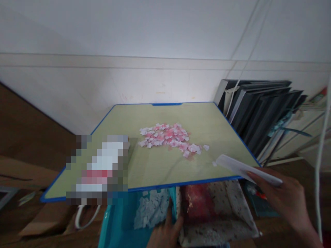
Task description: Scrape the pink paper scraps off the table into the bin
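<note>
On the pale yellow, blue-edged board point(160, 168) lies a loose spread of small white and pink paper-like squares point(165, 136). My right hand point(281, 193) grips a thin white flat sheet or scraper point(240, 168) over the board's front right corner. One small piece lies by its tip. Below the front edge, my left hand point(165, 230) has its finger and thumb on either side of the rim of a teal tub point(121, 220). Several pale squares point(151, 208) lie inside this tub. Beside it is a stained whitish tray-like container point(232, 220) with a red area inside.
A blurred-out upright object point(103, 165) stands on the board's left side. Dark flat panels point(261, 110) lean against the wall at right. A white cable point(320, 162) hangs down the right side. Cardboard point(46, 217) lies on the wooden floor at left.
</note>
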### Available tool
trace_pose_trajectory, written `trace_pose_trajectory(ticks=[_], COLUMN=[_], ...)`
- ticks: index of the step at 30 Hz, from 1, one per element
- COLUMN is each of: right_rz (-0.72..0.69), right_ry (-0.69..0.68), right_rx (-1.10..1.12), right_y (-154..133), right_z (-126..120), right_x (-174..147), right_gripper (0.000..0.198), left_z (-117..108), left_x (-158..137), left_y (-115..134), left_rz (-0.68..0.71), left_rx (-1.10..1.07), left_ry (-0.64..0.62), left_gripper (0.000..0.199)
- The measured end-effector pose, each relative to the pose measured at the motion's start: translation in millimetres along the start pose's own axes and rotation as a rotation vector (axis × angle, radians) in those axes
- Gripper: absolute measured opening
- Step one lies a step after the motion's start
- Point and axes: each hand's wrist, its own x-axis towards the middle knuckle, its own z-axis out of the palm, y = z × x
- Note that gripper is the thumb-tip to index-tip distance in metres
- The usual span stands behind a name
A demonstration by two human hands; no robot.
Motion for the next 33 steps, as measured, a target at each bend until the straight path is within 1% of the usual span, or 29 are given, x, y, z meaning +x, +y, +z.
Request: trace_pose_trajectory(ticks=[3, 7, 11, 14, 16, 18, 20, 21, 24, 26, 27, 28, 30, 32, 33], right_rz=[-0.012, -0.078, -0.144, -0.202, -0.255, -0.302, -0.316, -0.318, -0.372, -0.399, -0.39, -0.365, -0.291, -0.246, -0.249], right_ry=[-0.049, -0.138, -0.218, -0.271, -0.339, -0.397, -0.392, -0.42, -0.432, -0.429, -0.415, -0.395, -0.359, -0.37, -0.398], right_rx=[0.035, 0.084, 0.101, 0.168, 0.245, 0.349, 0.442, 0.458, 0.465, 0.463, 0.464, 0.467, 0.48, 0.493, 0.499], right_y=[3, 8, -4, -22, -36, -51, -67, -76, -96, -103, -105, -106, -107, -107, -108], right_z=[-1, -6, -1, 15, 31, 49, 67, 75, 93, 100, 102, 104, 105, 105, 104], right_x=[2, 1, 1, 3, 7, 10, 13, 13, 13, 12, 12, 12, 12, 12, 12], right_gripper=[0.02, 0.017, 0.019, 0.018, 0.017, 0.018, 0.018, 0.018, 0.023, 0.023, 0.022, 0.021, 0.018, 0.016, 0.016], left_z=[-7, -10, -8, -6, -5, -4, -3, -2, 0, 3, 5, 6, 8, 9, 9], left_x=[0, 1, 1, 0, 0, 0, 0, 1, 2, 3, 3, 3, 4, 4, 3], left_y=[4, 5, 5, 4, 5, 5, 5, 5, 4, 3, 2, 1, 0, 0, 0], left_rz=[-0.011, -0.022, -0.012, -0.017, -0.028, -0.029, -0.018, -0.01, 0.0, 0.021, 0.034, 0.059, 0.049, 0.044, 0.042], left_rx=[0.023, 0.02, 0.026, 0.046, 0.065, 0.072, 0.067, 0.067, 0.077, 0.077, 0.076, 0.065, 0.062, 0.062, 0.064], left_ry=[-0.057, -0.037, -0.042, -0.043, -0.037, -0.035, -0.024, -0.019, -0.008, -0.008, -0.006, -0.007, -0.005, -0.007, -0.011], left_gripper=[0.061, 0.064, 0.066, 0.067, 0.064, 0.066, 0.07, 0.071, 0.074, 0.073, 0.072, 0.071, 0.077, 0.079, 0.079])
